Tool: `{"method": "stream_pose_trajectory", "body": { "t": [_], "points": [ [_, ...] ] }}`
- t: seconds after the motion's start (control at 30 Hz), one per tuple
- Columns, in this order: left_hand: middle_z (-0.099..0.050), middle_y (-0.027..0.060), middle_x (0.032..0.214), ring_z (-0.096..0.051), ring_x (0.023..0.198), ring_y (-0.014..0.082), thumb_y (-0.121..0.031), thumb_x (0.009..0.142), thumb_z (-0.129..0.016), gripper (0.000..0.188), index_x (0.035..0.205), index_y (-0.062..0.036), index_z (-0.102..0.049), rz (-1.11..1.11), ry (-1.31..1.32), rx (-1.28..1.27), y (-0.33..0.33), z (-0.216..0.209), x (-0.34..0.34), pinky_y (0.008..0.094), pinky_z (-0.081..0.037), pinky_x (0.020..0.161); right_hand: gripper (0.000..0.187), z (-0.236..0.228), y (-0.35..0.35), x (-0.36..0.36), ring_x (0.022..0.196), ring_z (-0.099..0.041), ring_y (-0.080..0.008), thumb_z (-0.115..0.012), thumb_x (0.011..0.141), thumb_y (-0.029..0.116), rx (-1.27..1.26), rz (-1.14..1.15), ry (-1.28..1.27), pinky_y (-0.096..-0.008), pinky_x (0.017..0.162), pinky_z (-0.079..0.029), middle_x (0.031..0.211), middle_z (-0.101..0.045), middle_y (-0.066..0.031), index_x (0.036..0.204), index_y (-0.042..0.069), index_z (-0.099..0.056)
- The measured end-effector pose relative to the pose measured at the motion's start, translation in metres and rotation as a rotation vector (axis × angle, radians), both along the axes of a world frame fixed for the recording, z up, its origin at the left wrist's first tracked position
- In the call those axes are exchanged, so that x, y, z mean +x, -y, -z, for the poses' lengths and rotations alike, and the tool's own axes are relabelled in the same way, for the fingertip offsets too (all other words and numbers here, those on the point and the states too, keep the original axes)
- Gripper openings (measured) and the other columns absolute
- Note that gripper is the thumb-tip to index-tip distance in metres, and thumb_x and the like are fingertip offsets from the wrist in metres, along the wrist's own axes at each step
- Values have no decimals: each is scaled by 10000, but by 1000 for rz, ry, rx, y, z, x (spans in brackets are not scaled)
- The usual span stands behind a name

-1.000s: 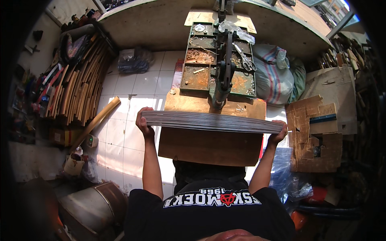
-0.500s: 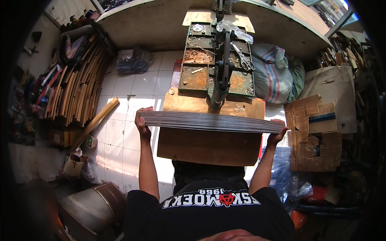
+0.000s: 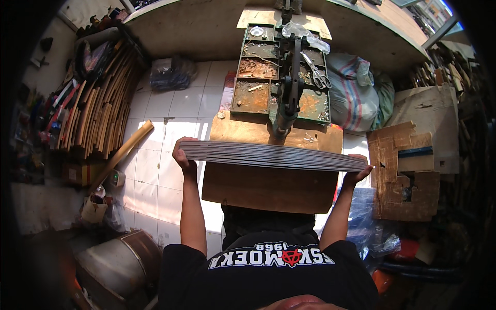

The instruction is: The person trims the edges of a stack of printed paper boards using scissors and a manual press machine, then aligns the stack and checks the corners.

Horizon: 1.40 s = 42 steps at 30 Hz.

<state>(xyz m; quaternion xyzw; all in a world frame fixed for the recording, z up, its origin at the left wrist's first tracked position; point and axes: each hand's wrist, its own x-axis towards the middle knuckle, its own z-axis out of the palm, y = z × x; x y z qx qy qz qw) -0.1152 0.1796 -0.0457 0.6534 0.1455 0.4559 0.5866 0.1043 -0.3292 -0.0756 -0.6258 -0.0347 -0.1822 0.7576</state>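
A long stack of thin grey sheets (image 3: 274, 155), seen along its edges, spans the space in front of me. My left hand (image 3: 184, 155) is closed round its left end, with the thumb on the near side. At the opposite end my right hand (image 3: 357, 170) grips the stack, its thumb pointing outward. Below the sheets lies a brown wooden board (image 3: 268, 190); whether they touch it cannot be told from above. Just beyond the stack stands a dark metal press (image 3: 288, 98), which rises over the board.
A green compartment tray (image 3: 251, 95) with small metal parts flanks the press; scissors (image 3: 316, 71) lie on its right. Bulging sacks (image 3: 351, 98) and cut cardboard (image 3: 387, 181) stand right. Leftward are stacked boards (image 3: 101, 113), a cardboard tube (image 3: 124, 155) and a metal drum (image 3: 116, 268).
The view has shifted slightly, and the left end of the stack sits a touch higher. Both hands keep their hold on the two ends.
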Motion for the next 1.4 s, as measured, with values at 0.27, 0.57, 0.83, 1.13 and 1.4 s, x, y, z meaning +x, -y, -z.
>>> {"method": "stream_pose_trajectory", "body": {
  "t": [0.27,0.57,0.83,1.13,1.4],
  "points": [
    [-634,168,828,-621,788,259,-500,893,-360,595,942,55,-569,-7,6,-10,0,0,2,375,-510,744,735,5,2,3,779,-629,-271,-237,959,641,108,-54,-10,-392,767,-511,804,-651,-162,885,-1,-588],
    [-640,163,839,-623,798,258,-514,882,-357,614,946,57,-573,-22,-15,3,0,0,1,375,-509,746,731,7,4,4,786,-630,-273,-223,967,627,114,-61,-11,-398,780,-508,810,-649,-159,886,-2,-588],
    [-640,162,838,-621,805,254,-511,882,-351,612,937,55,-578,-30,-17,-4,0,1,1,372,-505,754,717,0,-1,2,794,-626,-276,-219,974,604,115,-24,-28,-408,792,-499,799,-646,-160,877,-3,-587],
    [-628,156,828,-611,809,251,-523,891,-354,622,926,57,-574,-16,-11,-16,4,-5,2,372,-499,761,702,-3,-2,0,786,-626,-280,-223,974,586,62,-15,-22,-410,792,-501,802,-649,-166,882,-6,-588],
    [-632,163,834,-610,793,249,-511,895,-355,610,938,57,-572,-16,-6,-2,2,-3,2,362,-500,747,709,-1,-2,2,792,-621,-275,-215,974,588,120,-20,-35,-406,803,-494,803,-647,-164,882,-8,-588]
  ]
}}
